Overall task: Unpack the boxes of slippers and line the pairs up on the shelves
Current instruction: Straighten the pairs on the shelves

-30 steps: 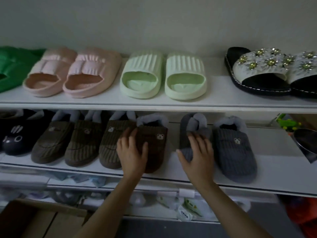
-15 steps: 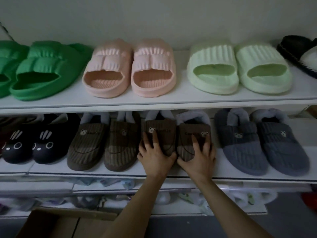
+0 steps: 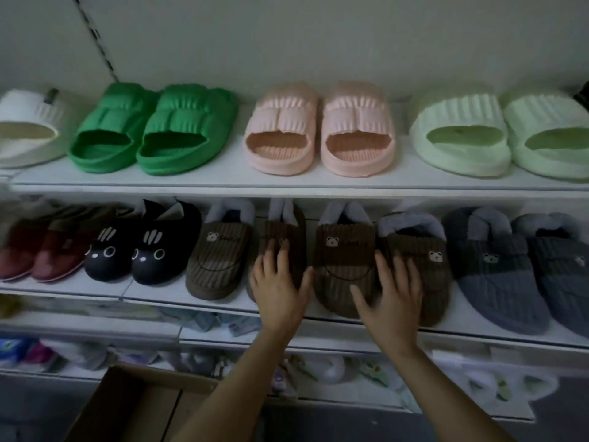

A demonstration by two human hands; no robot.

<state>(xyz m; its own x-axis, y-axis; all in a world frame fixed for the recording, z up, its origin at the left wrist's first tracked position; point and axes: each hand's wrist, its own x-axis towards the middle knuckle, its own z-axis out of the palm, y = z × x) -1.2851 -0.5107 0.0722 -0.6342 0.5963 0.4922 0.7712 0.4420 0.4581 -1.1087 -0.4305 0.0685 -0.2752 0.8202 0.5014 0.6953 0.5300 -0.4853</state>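
Two pairs of brown ribbed bear slippers stand side by side on the middle shelf (image 3: pixel 462 317). My left hand (image 3: pixel 280 288) lies flat, fingers spread, on the toe of the second brown slipper (image 3: pixel 283 231). Spread the same way, my right hand (image 3: pixel 392 295) covers the toes of the third brown slipper (image 3: pixel 344 250) and the fourth brown slipper (image 3: pixel 414 247). The first brown slipper (image 3: pixel 220 260) is untouched. Neither hand grips anything.
A grey bear pair (image 3: pixel 490 269) sits to the right, a black cat-face pair (image 3: pixel 134 250) and a dark red pair (image 3: pixel 41 250) to the left. The upper shelf (image 3: pixel 223 180) holds white, green (image 3: pixel 153 129), pink (image 3: pixel 318 129) and pale green (image 3: pixel 497 132) slides. An open cardboard box (image 3: pixel 134 403) is below.
The view has swung left. My left hand slid from the third brown slipper to the second; my right hand shifted left onto the third and fourth.
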